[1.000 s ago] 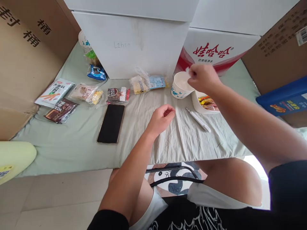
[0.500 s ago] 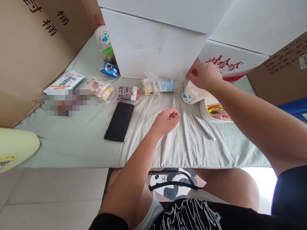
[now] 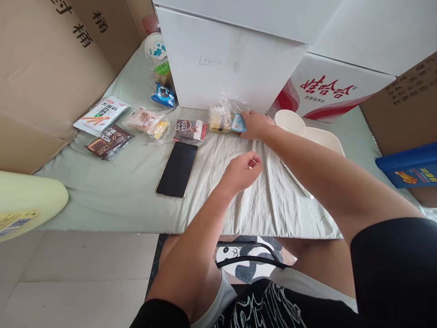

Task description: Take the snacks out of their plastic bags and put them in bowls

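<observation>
right hand reaching a snack packet by the white box

a pale green cloth-covered table point(image 3: 112, 200) is carrying everything, with a large white box point(image 3: 232, 68) standing at its back edge and brown cardboard cartons flanking it. a black smartphone point(image 3: 177, 169) is lying face up left of centre. a white paper cup point(image 3: 290, 122) and a white bowl point(image 3: 324, 139) are sitting just right of the reaching arm.

the right hand point(image 3: 255, 125) is resting on the blue end of a clear plastic snack packet with yellow pieces point(image 3: 223, 119), which is lying against the foot of the box; the fingers are laid over it, and whether they are closing on it cannot be told. the left hand point(image 3: 243, 171) is hovering loosely curled above the cloth, holding nothing visible.

judging by this, the packet is only being reached: not yet lifted, and the other packets are lying untouched to the left.
</observation>
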